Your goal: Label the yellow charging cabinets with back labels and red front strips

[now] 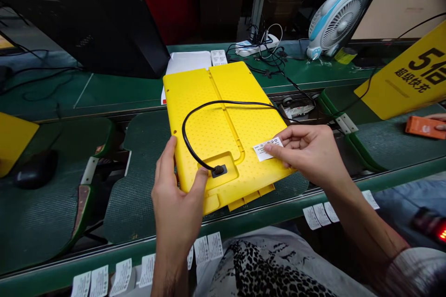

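Fingers [275, 143] of right hand [310, 158] pinching narrowly on a small white printed label [267, 149], holding it just at the surface of a yellow plastic panel [226, 120], near that panel's lower right edge. Fingers [201, 177] of left hand [177, 202] gripping the panel's lower left edge, holding it tilted above a green ribbed mat [139, 181]. Black cable [223, 103] looping across the panel's face, running from a square socket [219, 171] in a recessed bay and passing off the upper right edge. Panel's near corner overhanging the mat, with a narrow gap before the rim of the green desk [244, 220], where strips of white labels [205, 247] are lying along the edge. Co-worker's hand [439, 121] holding an orange box [423, 127] off to the right, well apart from the person's right hand. Blue-and-white desk fan [337, 16] standing beyond, near tangled cables [268, 51].
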The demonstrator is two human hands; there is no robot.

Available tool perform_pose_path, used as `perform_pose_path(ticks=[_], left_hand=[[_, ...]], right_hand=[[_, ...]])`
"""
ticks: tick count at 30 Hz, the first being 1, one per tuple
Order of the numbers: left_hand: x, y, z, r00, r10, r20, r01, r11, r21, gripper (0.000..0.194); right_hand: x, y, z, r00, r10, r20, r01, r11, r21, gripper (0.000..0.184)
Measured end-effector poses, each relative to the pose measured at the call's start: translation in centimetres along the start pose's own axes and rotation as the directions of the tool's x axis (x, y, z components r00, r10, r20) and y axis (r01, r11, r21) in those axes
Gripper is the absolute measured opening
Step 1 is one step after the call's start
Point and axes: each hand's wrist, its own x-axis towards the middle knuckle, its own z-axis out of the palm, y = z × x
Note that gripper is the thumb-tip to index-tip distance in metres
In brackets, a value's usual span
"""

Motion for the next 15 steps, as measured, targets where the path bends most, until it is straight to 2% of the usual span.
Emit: perform_pose_path(ticks=[15], left_hand=[[0.02, -0.03, 0.09, 1.000, 0.004, -0.004, -0.004, 1.000, 0.017, 0.077]], right_hand=[[0.11, -0.02, 0.03, 1.000, 0.026, 0.017, -0.026, 1.000, 0.006, 0.031]])
